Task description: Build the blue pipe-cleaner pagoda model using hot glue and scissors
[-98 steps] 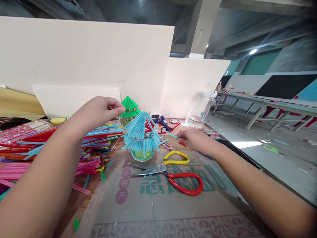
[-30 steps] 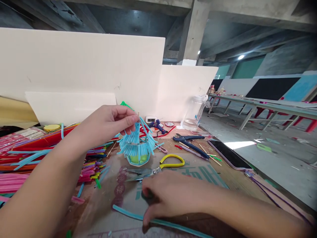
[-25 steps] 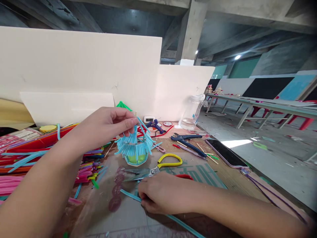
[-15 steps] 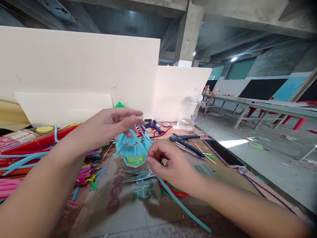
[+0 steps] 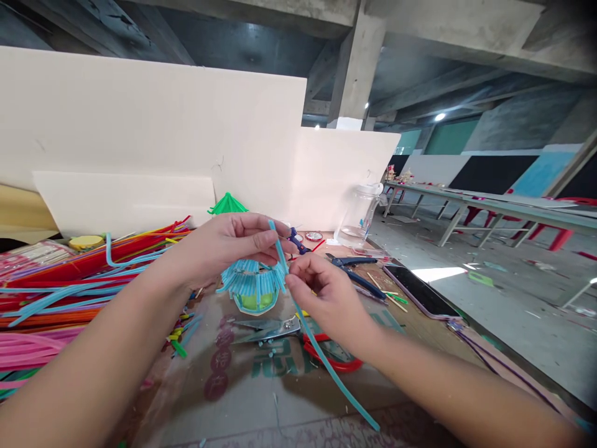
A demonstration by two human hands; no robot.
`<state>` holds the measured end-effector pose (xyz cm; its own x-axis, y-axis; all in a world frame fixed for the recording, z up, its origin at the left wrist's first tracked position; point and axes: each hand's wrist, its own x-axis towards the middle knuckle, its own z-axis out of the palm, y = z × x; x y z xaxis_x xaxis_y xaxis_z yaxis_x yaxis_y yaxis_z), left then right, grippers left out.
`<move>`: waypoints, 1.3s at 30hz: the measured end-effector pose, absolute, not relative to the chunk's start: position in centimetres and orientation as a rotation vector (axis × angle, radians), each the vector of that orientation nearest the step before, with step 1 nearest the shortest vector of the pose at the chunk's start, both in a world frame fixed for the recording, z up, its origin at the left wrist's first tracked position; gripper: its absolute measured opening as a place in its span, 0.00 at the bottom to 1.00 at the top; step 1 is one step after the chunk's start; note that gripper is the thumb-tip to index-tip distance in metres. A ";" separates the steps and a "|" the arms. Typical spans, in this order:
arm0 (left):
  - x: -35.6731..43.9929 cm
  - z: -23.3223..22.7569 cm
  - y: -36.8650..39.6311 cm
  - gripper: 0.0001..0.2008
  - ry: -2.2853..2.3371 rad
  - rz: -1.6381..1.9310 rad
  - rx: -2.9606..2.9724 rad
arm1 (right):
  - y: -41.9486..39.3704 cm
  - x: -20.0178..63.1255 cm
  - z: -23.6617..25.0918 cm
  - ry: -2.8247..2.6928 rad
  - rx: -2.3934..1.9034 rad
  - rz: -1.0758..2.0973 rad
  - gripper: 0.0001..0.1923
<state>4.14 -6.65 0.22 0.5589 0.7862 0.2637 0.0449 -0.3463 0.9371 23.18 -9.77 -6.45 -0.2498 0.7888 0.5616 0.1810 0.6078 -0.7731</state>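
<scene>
My right hand [image 5: 319, 289] pinches a long light-blue pipe cleaner [image 5: 326, 364] between thumb and fingertips. Its short upper end slants up to my left hand [image 5: 249, 239], whose thumb and fingers close on it. The long lower end hangs down to the right, past the scissors. Just behind and below my hands stands a small blue pipe-cleaner structure [image 5: 254, 280] with a green patch in its base. My left hand covers its upper part. The scissors [image 5: 275, 330] lie with blades apart under my right hand, their red handles [image 5: 336, 364] partly behind the pipe cleaner.
Bundles of coloured pipe cleaners [image 5: 46, 305] fill the left side. A green cone-shaped piece [image 5: 227, 204] stands behind. Blue-handled pliers [image 5: 359, 270], a phone [image 5: 420, 289], a clear jug [image 5: 358, 214] and a glue gun [image 5: 298, 241] lie or stand at the back and right.
The pipe cleaner's upper end now shows above my left thumb. My left hand has shifted slightly right and down, uncovering the green cone; my right hand has moved slightly up and right.
</scene>
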 end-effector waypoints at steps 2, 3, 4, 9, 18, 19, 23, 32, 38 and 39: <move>4.0 0.3 -6.6 0.13 0.716 0.948 1.841 | -9.7 23.3 -6.3 -1.841 -0.806 0.692 0.07; 3.8 0.5 -6.6 0.13 0.740 0.986 1.878 | -9.6 23.5 -6.0 -1.900 -0.814 0.671 0.08; 3.5 0.7 -6.6 0.13 0.787 1.051 1.909 | -9.5 23.9 -5.6 -1.966 -0.829 0.637 0.09; 0.8 1.9 -6.0 0.18 1.471 1.390 2.150 | -6.5 27.2 -4.1 -2.169 -1.097 0.332 0.11; 1.0 -0.9 -1.9 0.28 1.574 1.112 2.441 | 5.2 31.1 -9.0 -2.155 -1.555 0.154 0.24; 1.3 -1.2 -1.7 0.29 1.578 1.093 2.458 | 6.4 30.9 -9.3 -2.150 -1.553 0.157 0.25; 1.9 -1.7 -1.7 0.29 1.604 1.015 2.509 | 10.3 29.3 -10.6 -2.117 -1.576 0.233 0.29; 1.3 -1.4 -2.0 0.26 1.402 0.963 2.538 | 12.3 27.8 -12.0 -2.005 -1.649 0.374 0.17; 1.0 -1.3 -1.9 0.26 1.370 0.931 2.561 | 10.1 30.3 -9.3 -1.809 -1.574 0.425 0.16; 0.9 -1.3 -1.8 0.26 1.358 0.928 2.564 | 9.5 30.7 -8.6 -1.791 -1.537 0.450 0.16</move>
